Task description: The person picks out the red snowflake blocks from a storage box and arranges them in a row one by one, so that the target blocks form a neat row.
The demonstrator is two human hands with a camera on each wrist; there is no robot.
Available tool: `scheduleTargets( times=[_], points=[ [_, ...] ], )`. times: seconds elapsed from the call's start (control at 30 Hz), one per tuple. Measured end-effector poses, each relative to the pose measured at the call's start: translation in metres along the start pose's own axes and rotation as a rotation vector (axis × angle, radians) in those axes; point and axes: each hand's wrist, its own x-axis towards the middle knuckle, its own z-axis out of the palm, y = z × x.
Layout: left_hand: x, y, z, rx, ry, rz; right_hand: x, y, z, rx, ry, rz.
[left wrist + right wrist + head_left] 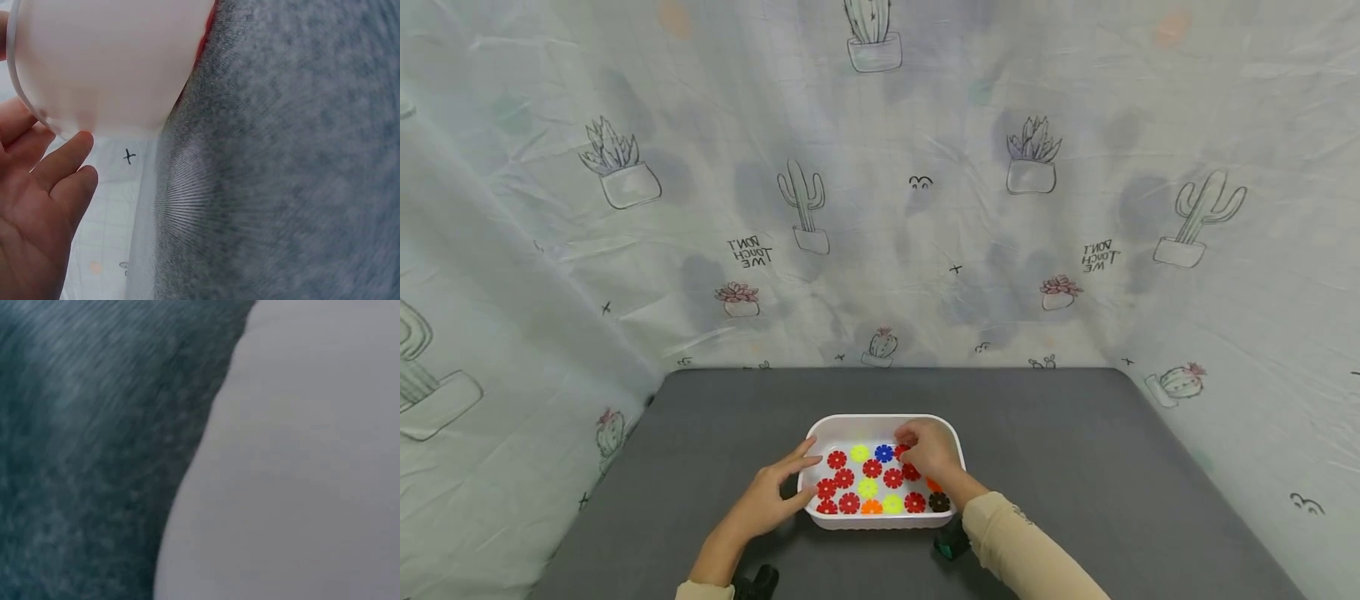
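A white plastic basin point(880, 523) stands on the table with several notched snowflake building discs lying in it, mostly red, such as a red disc point(849, 502). Yellow, orange, blue and dark brown ones lie among them. My left hand point(767, 498) holds the basin's left end, thumb and a finger over the rim and other fingers against the outer wall point(106, 69). Inside the back right of the basin, my right hand point(931, 450) reaches down with bent fingers over a red disc point(901, 451). I cannot tell whether it pinches that disc. The right wrist view shows only the basin's outer wall point(287, 462).
The grey table point(1060, 467) extends around the basin. A cactus-printed curtain point(880, 208) hangs behind it and along both sides. Black wrist gear point(952, 540) shows under the right forearm, close to the basin's front right corner.
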Motion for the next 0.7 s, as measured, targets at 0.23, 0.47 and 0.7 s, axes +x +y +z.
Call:
scheduleTargets(
  times=[0.23, 0.47, 0.7],
  points=[
    [0.002, -0.003, -0.003, -0.023, -0.023, -0.020, 0.003, 0.001, 0.005, -0.064, 0.016, -0.012],
    [0.007, -0.006, -0.005, -0.021, -0.006, 0.000, 0.007, -0.003, 0.008, -0.109, 0.064, -0.044],
    [0.011, -0.009, -0.007, -0.022, -0.012, 0.001, 0.009, -0.005, 0.012, -0.142, 0.076, -0.037]
  ],
)
